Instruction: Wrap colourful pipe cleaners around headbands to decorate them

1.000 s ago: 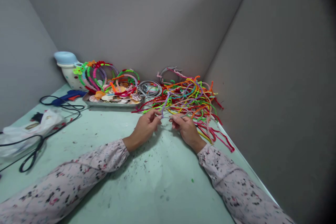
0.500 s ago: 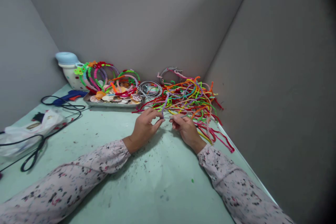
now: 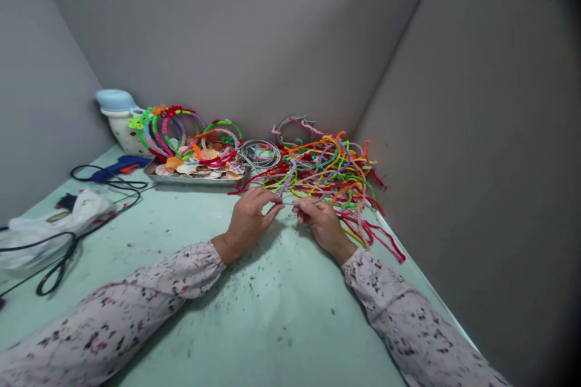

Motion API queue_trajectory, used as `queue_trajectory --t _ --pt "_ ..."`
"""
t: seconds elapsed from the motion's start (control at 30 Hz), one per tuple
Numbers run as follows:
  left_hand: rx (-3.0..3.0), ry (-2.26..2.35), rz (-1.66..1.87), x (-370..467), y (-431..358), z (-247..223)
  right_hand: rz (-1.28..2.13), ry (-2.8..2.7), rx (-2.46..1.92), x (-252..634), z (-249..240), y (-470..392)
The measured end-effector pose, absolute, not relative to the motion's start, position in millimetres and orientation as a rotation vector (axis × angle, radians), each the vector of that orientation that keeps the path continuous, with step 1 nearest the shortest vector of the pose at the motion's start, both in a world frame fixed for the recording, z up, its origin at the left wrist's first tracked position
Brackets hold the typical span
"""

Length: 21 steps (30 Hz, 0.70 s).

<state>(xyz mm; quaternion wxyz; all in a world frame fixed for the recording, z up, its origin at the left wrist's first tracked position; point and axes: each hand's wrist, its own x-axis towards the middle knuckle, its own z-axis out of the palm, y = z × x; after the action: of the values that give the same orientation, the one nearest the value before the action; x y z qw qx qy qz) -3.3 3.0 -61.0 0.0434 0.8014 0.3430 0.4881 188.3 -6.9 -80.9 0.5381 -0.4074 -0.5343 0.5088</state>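
Observation:
Between my two hands runs a short stretch of thin grey wire (image 3: 289, 203). My left hand (image 3: 249, 221) is closed in a pinch, thumb and forefinger on a purple pipe cleaner (image 3: 287, 181) where it meets the wire. The pipe cleaner's free end sticks up in front of the tangled heap. Opposite, my right hand (image 3: 323, 225) grips the wire between thumb and fingers, and part of the wire shows above its knuckles. My fingertips hide how the pipe cleaner sits on the wire.
Behind my hands lies a heap of coloured pipe cleaners (image 3: 327, 163), beside coiled grey wire (image 3: 256, 154). A metal tray (image 3: 195, 181) holds seashells and fuzzy hoops (image 3: 175, 127). Leftward are a blue glue gun (image 3: 113, 169), a black cable (image 3: 75, 242), a plastic bag (image 3: 31, 242) and a blue-lidded container (image 3: 120, 124).
The purple pipe cleaner's free end has shifted slightly to the right and looks more bent. Both hands stay in nearly the same place.

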Motion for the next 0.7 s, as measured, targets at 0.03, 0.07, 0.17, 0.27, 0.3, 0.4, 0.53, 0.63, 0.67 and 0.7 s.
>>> queue_trajectory --t 0.03,0.07,0.17,0.27,0.3,0.4,0.53,0.63,0.67,0.7 --pt "2.453 1.046 1.491 -3.3 2.9 -60.7 1.21 -1.273 -0.969 188.5 -81.0 -6.8" --pt "2.456 1.046 1.487 -3.4 2.7 -60.4 1.211 -1.275 -0.968 188.7 -81.1 -6.7" --pt "2.469 1.062 1.464 -3.5 2.4 -59.8 1.22 -1.278 -0.959 189.0 -81.1 -6.7" --pt "2.489 1.084 1.44 -3.5 2.1 -59.8 1.227 -1.277 -0.957 188.6 -80.2 -7.4" --pt "2.494 1.089 1.438 -3.5 2.1 -59.9 1.224 -1.277 -0.963 188.4 -79.9 -7.6" --pt "2.509 1.094 1.433 -3.6 2.5 -60.8 1.207 -1.285 -0.989 188.1 -78.9 -7.9" --pt "2.53 1.101 1.416 -3.9 3.1 -62.0 1.209 -1.295 -0.992 189.0 -78.7 -7.8" --pt "2.537 1.099 1.406 -4.0 2.8 -62.2 1.221 -1.305 -0.981 190.2 -78.7 -7.8" --pt "2.539 1.102 1.399 -4.0 2.6 -62.2 1.227 -1.309 -0.979 190.5 -78.7 -7.7" --pt "2.541 1.105 1.39 -3.9 2.4 -62.1 1.232 -1.312 -0.977 190.7 -78.6 -7.7"
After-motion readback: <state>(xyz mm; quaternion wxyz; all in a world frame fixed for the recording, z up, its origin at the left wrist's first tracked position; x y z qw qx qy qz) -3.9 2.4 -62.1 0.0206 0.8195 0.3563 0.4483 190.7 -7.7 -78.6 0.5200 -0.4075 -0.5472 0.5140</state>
